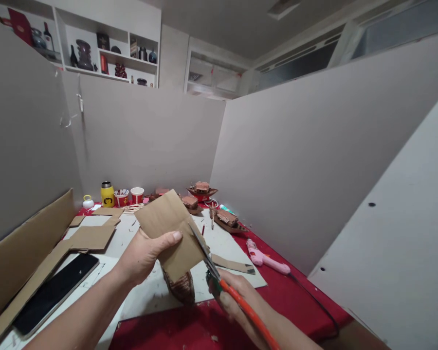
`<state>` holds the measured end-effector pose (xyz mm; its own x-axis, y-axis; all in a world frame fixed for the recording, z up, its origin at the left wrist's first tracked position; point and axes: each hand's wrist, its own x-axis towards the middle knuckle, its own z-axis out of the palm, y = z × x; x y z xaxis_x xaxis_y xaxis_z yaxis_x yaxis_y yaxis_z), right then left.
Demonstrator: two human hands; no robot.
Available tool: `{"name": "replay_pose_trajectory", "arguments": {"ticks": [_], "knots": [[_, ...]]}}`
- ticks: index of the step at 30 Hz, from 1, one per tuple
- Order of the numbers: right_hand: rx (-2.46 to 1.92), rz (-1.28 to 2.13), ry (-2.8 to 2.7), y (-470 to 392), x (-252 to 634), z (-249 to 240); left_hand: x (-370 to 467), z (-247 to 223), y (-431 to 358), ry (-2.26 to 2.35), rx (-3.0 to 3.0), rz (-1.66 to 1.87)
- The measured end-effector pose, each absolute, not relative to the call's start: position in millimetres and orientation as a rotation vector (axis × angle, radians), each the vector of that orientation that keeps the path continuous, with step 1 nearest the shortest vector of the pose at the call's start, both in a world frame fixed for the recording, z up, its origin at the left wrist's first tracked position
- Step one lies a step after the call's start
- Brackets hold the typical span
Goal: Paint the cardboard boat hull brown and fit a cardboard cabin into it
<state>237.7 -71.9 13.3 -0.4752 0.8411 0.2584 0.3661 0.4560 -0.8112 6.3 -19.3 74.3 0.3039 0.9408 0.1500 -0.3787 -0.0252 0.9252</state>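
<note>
My left hand (146,255) grips a piece of brown cardboard (168,216) by its lower left side, thumb on top and fingers hidden behind. In my right hand (237,291) is a pair of scissors (213,270) with orange-red and dark green on the handles. Its blades lie along the right part of the cardboard, pointing up and away from me. Beneath the cardboard sits a brown, boat-shaped model hull (180,288), partly covered. A cardboard strip (233,264) with a dark end lies just beyond my right hand.
A pink glue gun (266,258) with a dark cable rests on the red cloth (292,291) at right. Model boats (228,220), paper cups (137,194) and a yellow bottle (107,194) stand farther back. Cardboard pieces (89,238) and a phone (56,294) lie at left. Grey panels (149,136) enclose the table.
</note>
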Motion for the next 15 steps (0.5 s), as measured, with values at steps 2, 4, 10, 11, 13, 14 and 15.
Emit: {"name": "replay_pose_trajectory", "arguments": {"ticks": [2,4,10,11,13,14,15], "knots": [[-1.01,0.98,-1.984,-72.9,237.8,9.8,7.6,73.3,-19.3,0.638,1.117,1.169],[-1.002,1.046,-1.922,-73.7,238.5,6.7,7.0,73.9,-19.0,0.63,1.106,1.157],[-1.001,1.094,-1.857,-76.0,240.5,8.0,7.4,74.7,-18.7,0.629,1.122,1.114],[-1.017,1.094,-1.868,-76.5,240.4,9.6,8.8,73.7,-19.4,0.635,1.12,1.119],[-1.034,1.061,-1.918,-77.3,240.3,12.9,12.0,71.4,-21.6,0.652,1.118,1.124],[-1.029,1.03,-1.95,-77.5,240.5,14.3,13.5,70.6,-23.0,0.66,1.119,1.127],[-1.017,0.996,-1.978,-77.5,241.2,15.4,14.5,70.3,-24.6,0.664,1.121,1.129]]}}
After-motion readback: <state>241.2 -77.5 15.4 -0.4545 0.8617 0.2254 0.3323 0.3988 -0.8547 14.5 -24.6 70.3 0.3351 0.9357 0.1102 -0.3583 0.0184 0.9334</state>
